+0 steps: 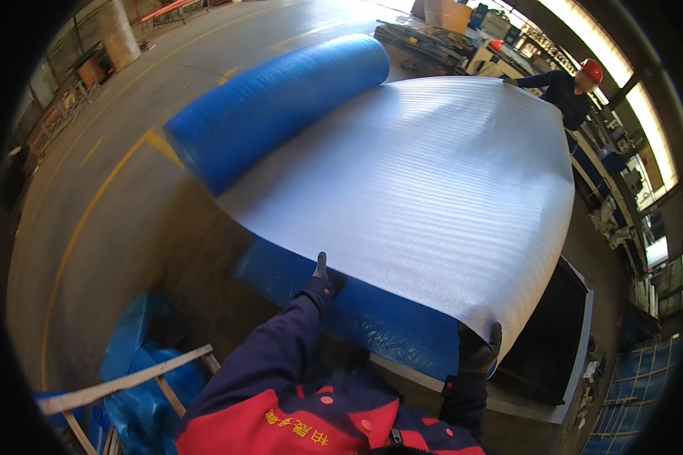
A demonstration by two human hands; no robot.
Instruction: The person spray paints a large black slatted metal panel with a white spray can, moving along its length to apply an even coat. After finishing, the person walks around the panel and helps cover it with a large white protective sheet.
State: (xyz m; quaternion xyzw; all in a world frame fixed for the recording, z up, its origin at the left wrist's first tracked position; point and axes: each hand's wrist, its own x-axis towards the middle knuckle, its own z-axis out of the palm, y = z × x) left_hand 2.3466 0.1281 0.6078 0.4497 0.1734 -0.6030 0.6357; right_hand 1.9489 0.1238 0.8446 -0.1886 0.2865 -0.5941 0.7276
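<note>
A wide sheet of silvery foam wrap [417, 182] is stretched out in front of me, running off a large blue roll [281, 106] at the far left. My left hand [323, 274], in a dark glove, is closed on the sheet's near edge with the thumb on top. At the near right corner, my gloved right hand [481, 352] grips the same edge, fingers mostly hidden beneath. Across from me a co-worker in a red helmet [573, 91] has a hand at the sheet's far edge. Blue film [391, 334] shows below the near edge.
At lower left, a wooden frame [129, 383] stands by crumpled blue plastic film [140, 349]. A dark panel with a pale border [546, 341] lies under the sheet's right side. Stacked material [421, 45] sits at the back. Yellow lines [91, 220] mark the floor.
</note>
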